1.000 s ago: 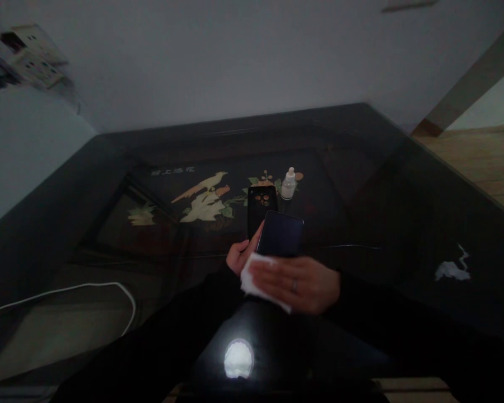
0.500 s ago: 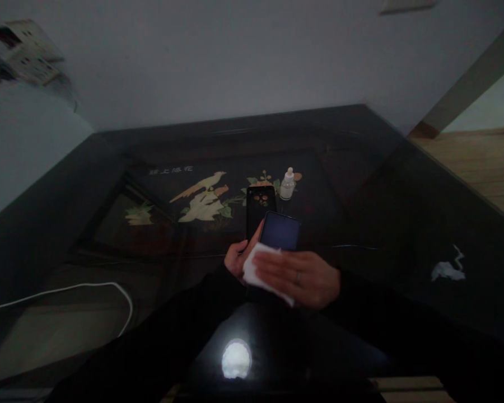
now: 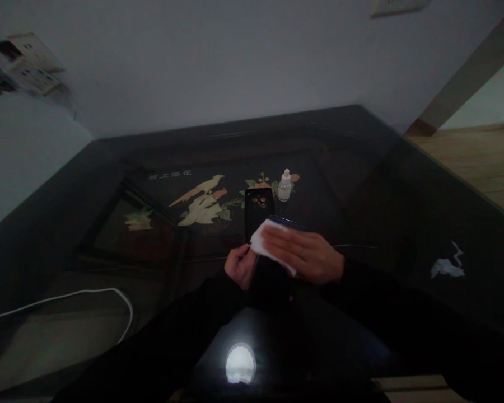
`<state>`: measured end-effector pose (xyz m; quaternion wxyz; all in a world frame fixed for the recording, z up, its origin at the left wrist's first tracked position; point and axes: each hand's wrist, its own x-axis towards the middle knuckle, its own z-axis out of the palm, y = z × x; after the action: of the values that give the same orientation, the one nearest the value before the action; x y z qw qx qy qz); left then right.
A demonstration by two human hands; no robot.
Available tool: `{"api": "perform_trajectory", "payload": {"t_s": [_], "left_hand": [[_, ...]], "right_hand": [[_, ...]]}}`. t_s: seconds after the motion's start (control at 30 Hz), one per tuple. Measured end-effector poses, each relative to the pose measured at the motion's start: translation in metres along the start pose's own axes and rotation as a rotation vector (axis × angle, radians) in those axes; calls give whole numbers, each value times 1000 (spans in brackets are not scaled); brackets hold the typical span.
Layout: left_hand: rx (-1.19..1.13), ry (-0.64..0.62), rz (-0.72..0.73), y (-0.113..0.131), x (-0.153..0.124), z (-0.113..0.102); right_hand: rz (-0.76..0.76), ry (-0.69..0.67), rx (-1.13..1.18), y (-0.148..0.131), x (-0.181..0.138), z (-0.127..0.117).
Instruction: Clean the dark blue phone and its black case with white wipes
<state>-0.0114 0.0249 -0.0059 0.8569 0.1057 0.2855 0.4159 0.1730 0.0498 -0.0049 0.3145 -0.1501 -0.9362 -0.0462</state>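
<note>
My left hand grips the left edge of a dark phone held above a dark glass-topped table. My right hand lies palm down over the phone's upper end, fingers together, pressing a white cloth against the screen. Only the phone's top edge and its lower part show past the hand and cloth. Both sleeves are black.
A black phone case lies flat just beyond the hands, with a small white dropper bottle to its right. Bird and flower inlay decorates the table. A crumpled white scrap lies at the right, a white cable at the left.
My right hand has slid the white cloth from the phone's near end up to its far end, covering most of the screen. The left hand keeps its hold.
</note>
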Motion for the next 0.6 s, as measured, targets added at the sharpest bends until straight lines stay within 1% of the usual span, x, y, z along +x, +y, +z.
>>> {"api": "perform_trajectory", "payload": {"t_s": [0.07, 0.1, 0.13, 0.2, 0.27, 0.37, 0.5, 0.6], "left_hand": [[15, -100, -90, 0, -1, -4], [28, -167, -132, 0, -2, -6], [39, -235, -167, 1, -3, -8], [53, -334, -203, 3, -3, -12], [50, -338, -190, 6, -2, -14], [43, -309, -160, 9, -1, -14], [65, -349, -166, 8, 0, -13], [79, -371, -181, 5, -1, -14]], "right_hand": [[174, 80, -56, 6, -4, -3], [224, 100, -78, 11, -7, -5], [234, 98, -88, 15, -11, -8], [176, 83, -84, 20, -20, -13], [137, 93, -77, 20, -26, -18], [152, 149, -58, 17, -24, -20], [198, 128, -14, 15, -13, -15], [224, 129, -9, 12, -11, -12]]}}
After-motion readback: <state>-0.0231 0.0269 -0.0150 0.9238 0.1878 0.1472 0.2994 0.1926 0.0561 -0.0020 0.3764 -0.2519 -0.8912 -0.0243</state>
